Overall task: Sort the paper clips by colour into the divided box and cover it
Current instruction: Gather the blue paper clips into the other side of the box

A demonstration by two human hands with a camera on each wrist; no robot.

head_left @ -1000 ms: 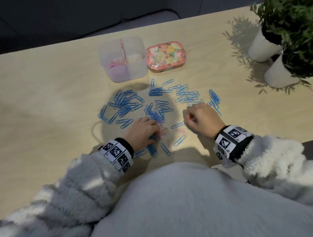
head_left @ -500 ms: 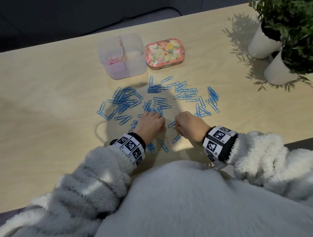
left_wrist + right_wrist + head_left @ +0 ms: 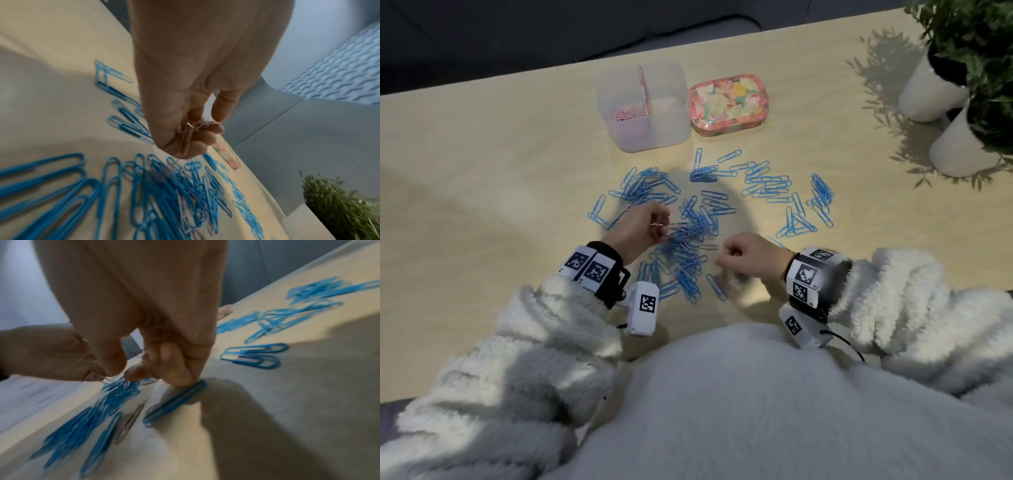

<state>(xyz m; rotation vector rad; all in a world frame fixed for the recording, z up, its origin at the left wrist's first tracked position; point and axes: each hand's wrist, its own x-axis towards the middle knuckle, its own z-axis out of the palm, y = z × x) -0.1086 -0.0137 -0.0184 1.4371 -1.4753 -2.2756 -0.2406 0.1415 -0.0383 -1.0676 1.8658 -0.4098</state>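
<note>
Many blue paper clips (image 3: 767,185) lie scattered on the table, with a dense pile (image 3: 688,253) between my hands. A few pink clips (image 3: 185,209) are mixed into that pile. My left hand (image 3: 659,228) is raised a little above the pile's left side, its curled fingers (image 3: 203,139) gripping a small bundle of pink clips (image 3: 188,136). My right hand (image 3: 722,257) is at the pile's right edge with fingers curled, pinching a thin pink clip (image 3: 141,353). Its little finger (image 3: 180,373) touches a blue clip (image 3: 176,399). The clear divided box (image 3: 671,130) stands behind, with pink clips (image 3: 625,114) in its left compartment.
A floral lid (image 3: 729,101) lies right of the box. Two white plant pots (image 3: 935,89) (image 3: 962,144) stand at the far right. My fluffy white sleeves and body cover the table's near edge.
My left hand has lifted off the table and turned, showing the pink clips in it. My right hand has moved left to the middle pile.
</note>
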